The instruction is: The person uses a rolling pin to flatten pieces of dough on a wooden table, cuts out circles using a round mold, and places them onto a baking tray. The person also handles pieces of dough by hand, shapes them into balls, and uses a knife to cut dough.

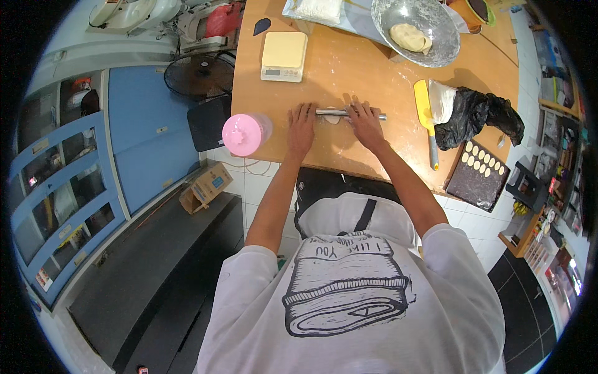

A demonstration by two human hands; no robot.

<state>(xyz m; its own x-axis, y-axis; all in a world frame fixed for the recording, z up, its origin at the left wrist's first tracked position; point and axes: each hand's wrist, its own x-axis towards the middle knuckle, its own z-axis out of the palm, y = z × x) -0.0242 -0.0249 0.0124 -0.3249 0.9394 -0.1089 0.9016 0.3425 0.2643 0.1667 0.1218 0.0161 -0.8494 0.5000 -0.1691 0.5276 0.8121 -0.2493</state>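
A thin silver metal rolling pin (329,112) lies crosswise at the table's near side, over a small flat piece of pale dough (333,119). My left hand (301,128) rests on its left end, fingers stretched forward. Toward its right end, my right hand (366,123) lies over the pin with the fingers spread; a short length of metal sticks out beyond it. The dough sits between both hands, partly hidden beneath the pin. What lies under my palms is hidden.
On the wooden table (355,146) are a yellow-topped kitchen scale (284,53), pink-lidded container (244,134), metal bowl (445,47) holding dough (411,38), yellow spatula (422,103), and black plastic bag (467,115). A dark tray (476,187) carries several pale ovals. A fan (199,76) stands left.
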